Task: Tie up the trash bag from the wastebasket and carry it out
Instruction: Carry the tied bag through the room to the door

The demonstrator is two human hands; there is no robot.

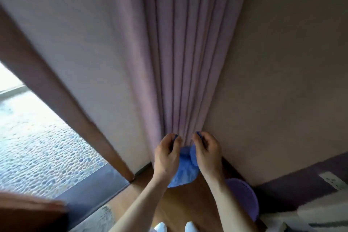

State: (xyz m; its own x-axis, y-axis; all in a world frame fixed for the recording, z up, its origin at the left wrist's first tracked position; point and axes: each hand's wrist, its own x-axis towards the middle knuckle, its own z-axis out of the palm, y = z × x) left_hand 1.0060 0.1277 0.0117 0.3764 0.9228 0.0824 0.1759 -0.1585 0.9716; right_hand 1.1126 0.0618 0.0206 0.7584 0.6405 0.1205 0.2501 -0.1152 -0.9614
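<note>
A room in a home is indicated: pleated mauve curtains (175, 58) are hung to a wooden floor (180, 203), a sliding door's brown frame (62, 100) is seen before a pebbled balcony floor (37, 149), and a wall socket (334, 181) is fitted low down.

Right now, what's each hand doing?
Left hand: closed, pinching an end of the blue bag.
Right hand: closed, pinching the bag's other end.
</note>
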